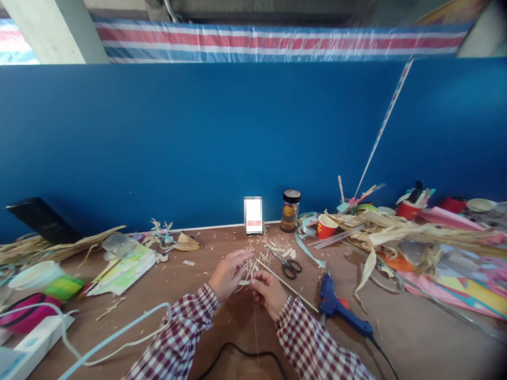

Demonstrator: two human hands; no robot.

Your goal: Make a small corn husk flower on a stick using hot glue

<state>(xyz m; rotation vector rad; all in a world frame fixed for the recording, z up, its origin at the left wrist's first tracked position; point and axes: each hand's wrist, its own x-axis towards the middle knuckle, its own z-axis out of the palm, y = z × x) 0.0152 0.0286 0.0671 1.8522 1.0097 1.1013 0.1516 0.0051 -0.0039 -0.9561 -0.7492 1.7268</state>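
My right hand (pixel 269 291) is closed in a pinch on a pale strip of dried husk (pixel 251 270), in the middle of the table. A thin pale thread (pixel 255 322) hangs below its fingers. My left hand (pixel 227 273) is just left of the strip, its fingers stretched out and apart from the thumb; any contact with the husk is too small to make out. Pale husk scraps (pixel 273 247) lie beyond both hands. Beside my right hand lie a thin stick (pixel 291 289) and dark-handled scissors (pixel 292 268).
A blue glue gun (pixel 340 306) with a cord lies at right. Behind stand a lidded jar (pixel 290 214) and a red paper cup (pixel 327 227). Dried husks (pixel 380 235) and coloured paper crowd the right. At left are a power strip (pixel 39 345), cables and a white bowl (pixel 35 275).
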